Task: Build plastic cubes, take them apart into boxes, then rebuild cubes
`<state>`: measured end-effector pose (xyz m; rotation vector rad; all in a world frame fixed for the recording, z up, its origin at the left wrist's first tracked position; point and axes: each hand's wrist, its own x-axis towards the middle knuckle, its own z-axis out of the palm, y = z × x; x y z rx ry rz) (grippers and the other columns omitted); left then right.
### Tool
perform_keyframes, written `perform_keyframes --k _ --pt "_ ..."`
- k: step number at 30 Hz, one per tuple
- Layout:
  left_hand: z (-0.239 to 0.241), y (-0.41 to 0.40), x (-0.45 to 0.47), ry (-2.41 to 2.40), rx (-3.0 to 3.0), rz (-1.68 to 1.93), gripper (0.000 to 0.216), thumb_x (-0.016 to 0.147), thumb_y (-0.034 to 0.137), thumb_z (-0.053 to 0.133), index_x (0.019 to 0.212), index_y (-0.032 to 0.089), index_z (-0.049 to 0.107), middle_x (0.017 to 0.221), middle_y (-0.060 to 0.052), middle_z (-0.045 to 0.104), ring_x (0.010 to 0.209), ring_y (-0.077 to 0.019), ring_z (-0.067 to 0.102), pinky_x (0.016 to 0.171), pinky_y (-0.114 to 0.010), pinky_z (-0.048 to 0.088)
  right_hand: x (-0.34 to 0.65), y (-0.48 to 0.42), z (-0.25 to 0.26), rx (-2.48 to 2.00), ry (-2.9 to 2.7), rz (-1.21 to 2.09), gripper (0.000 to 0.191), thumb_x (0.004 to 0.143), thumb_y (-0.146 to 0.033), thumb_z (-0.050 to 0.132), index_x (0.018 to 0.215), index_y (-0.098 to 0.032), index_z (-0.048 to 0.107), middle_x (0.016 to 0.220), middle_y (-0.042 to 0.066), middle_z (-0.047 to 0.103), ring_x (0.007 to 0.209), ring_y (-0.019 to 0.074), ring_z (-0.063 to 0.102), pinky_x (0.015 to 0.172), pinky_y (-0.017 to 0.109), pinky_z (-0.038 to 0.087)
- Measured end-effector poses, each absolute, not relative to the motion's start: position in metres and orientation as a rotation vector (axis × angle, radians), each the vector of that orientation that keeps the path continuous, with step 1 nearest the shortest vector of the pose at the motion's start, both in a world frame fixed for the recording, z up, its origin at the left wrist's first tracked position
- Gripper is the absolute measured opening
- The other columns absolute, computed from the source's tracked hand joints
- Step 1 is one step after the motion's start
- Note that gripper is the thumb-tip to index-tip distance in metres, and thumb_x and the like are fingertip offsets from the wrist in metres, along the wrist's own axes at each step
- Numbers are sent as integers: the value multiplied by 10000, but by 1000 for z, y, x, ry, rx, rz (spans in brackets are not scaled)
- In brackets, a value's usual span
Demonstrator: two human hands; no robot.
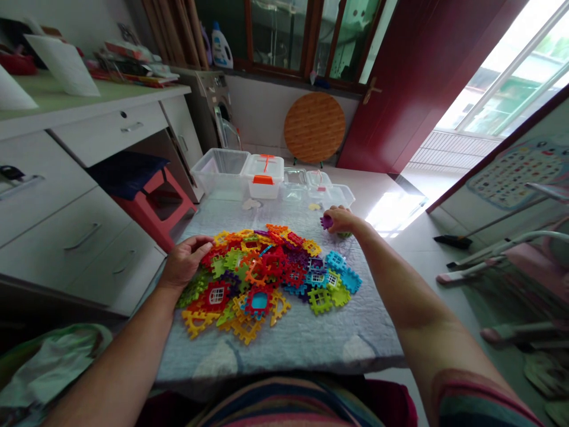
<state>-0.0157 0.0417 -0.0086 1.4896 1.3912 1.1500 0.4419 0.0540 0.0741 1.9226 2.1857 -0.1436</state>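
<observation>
A heap of colourful plastic building pieces (249, 267) with notched edges covers the middle of the cloth-covered table (311, 344). Red, yellow, orange, green, blue and purple ones lie overlapping, some with window grids. At the heap's left edge rests my left hand (184, 261), its fingers stretched out against the pieces and nothing gripped. Over the far right of the table, my right hand (340, 220) pinches a purple building piece (326, 222). Something green (344, 235) shows just beneath that hand, mostly hidden.
Behind the heap stand an open clear bin (222, 172), a white lidded box (265, 178) with orange clips, and smaller clear containers (317, 181). A red stool (146, 190) is at the left, by the white desk (102, 237). A pink chair (533, 261) stands right.
</observation>
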Motion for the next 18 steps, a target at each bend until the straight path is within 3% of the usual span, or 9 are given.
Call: perform_keyframes --k 4,10,14,18 --pt "-6 41 -14 1399 1469 1162 320 684 451 715 890 206 724 872 -26 736 806 -216 658 760 -284 520 437 52 65 1857 2130 -176 517 665 -262 725 1177 -212 674 1268 147 596 1131 360 504 908 455 425" --pt "-4 41 -13 1407 1466 1149 324 679 453 718 893 210 724 873 -23 733 815 -216 654 768 -286 516 452 52 74 1927 2121 -212 690 699 -324 743 1358 -241 555 1384 116 539 1221 357 470 946 445 425" --pt "-3 40 -12 1414 1467 1152 331 670 460 720 886 209 721 876 -27 734 813 -222 656 777 -298 520 457 52 81 1968 2141 -235 644 734 -307 718 1356 -253 562 1369 105 553 1212 340 480 942 424 428" --pt "-3 40 -12 1420 1476 1150 347 673 468 715 894 200 719 870 -35 734 815 -230 657 777 -310 524 446 49 71 1900 2123 -238 622 684 -293 760 1290 -267 623 1344 117 559 1204 373 472 931 468 430"
